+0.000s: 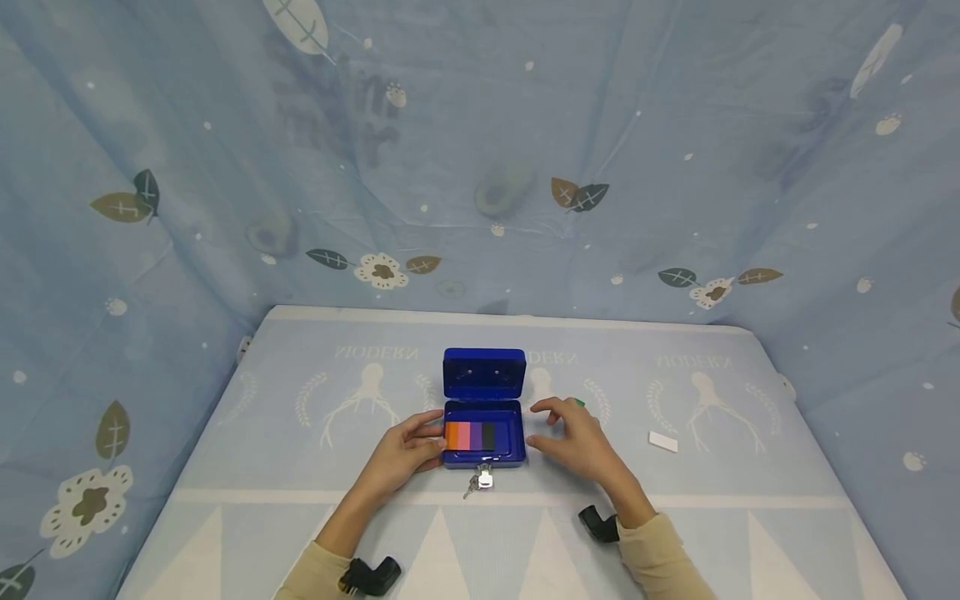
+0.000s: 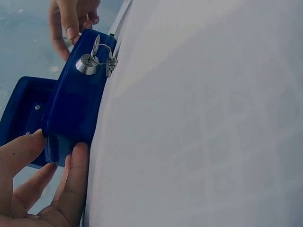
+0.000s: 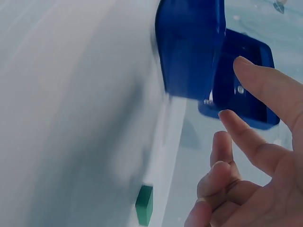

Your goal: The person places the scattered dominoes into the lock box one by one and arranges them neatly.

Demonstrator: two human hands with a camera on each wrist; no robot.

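Observation:
A blue metal box (image 1: 517,433) stands with its lid (image 1: 483,375) tilted back. Inside, orange, pink, purple and black blocks (image 1: 470,437) lie side by side. Keys hang at the lock (image 2: 87,65) on the box's front. My left hand (image 1: 405,454) grips the box's left end, thumb at the rim and fingers against the side (image 2: 75,184). Just off the right end is my right hand (image 1: 577,442), fingers spread and slightly bent, holding nothing; the right wrist view shows its thumb and fingers (image 3: 251,137) apart beside the box.
A small white block (image 1: 663,442) lies on the patterned tabletop to the right. A green block (image 3: 144,205) rests on the table near my right hand. Behind the table's far edge hangs a blue patterned cloth (image 1: 450,167).

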